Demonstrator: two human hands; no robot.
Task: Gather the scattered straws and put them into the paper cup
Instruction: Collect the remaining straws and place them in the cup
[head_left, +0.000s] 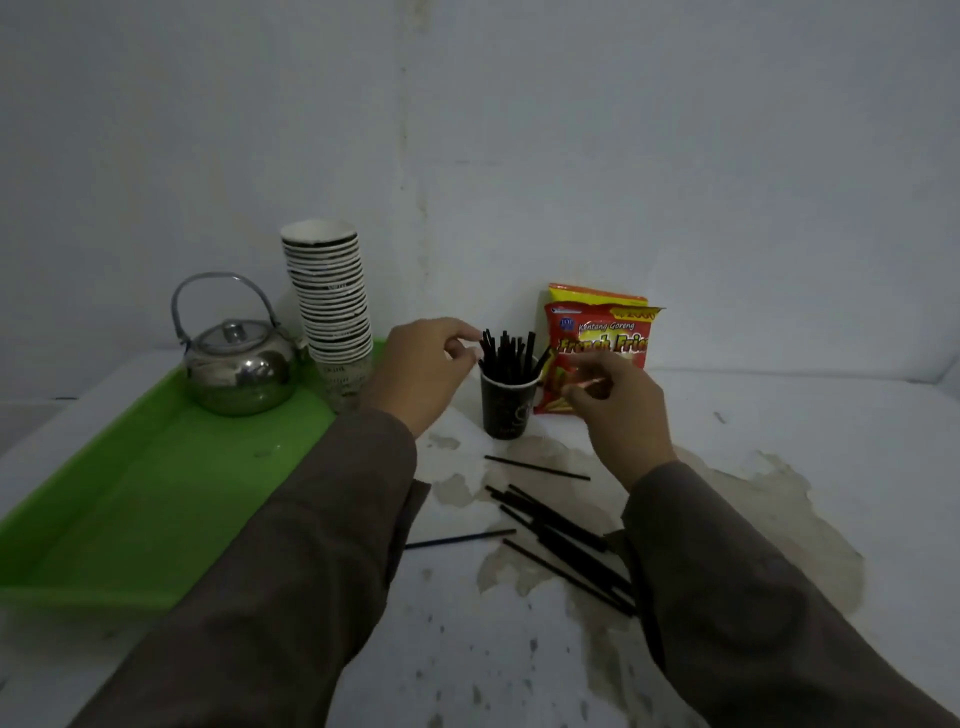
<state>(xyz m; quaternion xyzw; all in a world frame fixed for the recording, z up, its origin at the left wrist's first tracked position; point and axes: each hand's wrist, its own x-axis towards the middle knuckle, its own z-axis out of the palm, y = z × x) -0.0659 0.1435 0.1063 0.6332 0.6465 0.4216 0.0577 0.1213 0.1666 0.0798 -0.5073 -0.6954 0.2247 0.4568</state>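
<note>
Left hand (423, 366) beside cup (506, 405), fingers (464, 343) pinched at tip of upright straw (485, 345) in bundle. Right hand (618, 410) right of cup, fingers curled loosely, holding nothing black. Loose straws (563, 540) on bench (779, 415), near side.

Dark paper cup (505, 405) upright at table centre, packed with black straws (506, 353) standing and fanned out. Loose black straws (563, 540) lie flat at its 5 o'clock, roughly a dozen, overlapping; one stray (460, 539) at 6 o'clock.
</note>
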